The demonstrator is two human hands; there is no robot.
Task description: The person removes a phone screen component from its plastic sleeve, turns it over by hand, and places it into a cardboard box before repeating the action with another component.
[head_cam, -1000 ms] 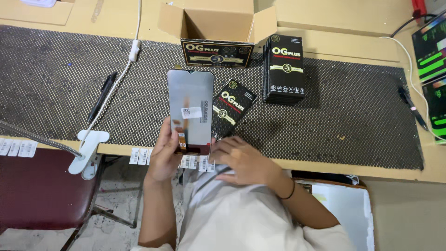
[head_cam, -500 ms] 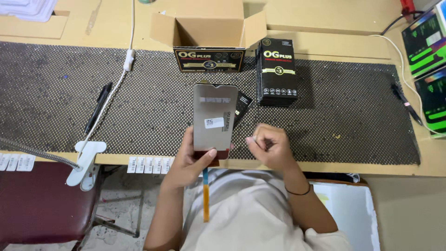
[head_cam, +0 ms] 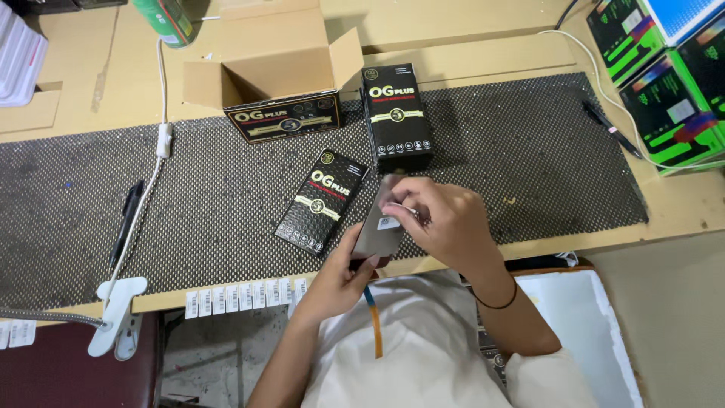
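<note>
The bench [head_cam: 468, 53] is carrying a dark mat [head_cam: 529, 151] and an open carton [head_cam: 264, 68]. The grey panel [head_cam: 377, 230], upright earlier, is now tilting low over the bench edge; the left hand [head_cam: 343, 276] is clasping its bottom while the right hand [head_cam: 438, 219] is pinching its small label [head_cam: 389, 223].

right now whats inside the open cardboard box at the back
The open cardboard box shows only bare brown inner walls. Its front wall hides the bottom, so any contents cannot be seen.

Wooden workbench [head_cam: 483, 53] — dark mesh mat [head_cam: 226, 204]
</note>
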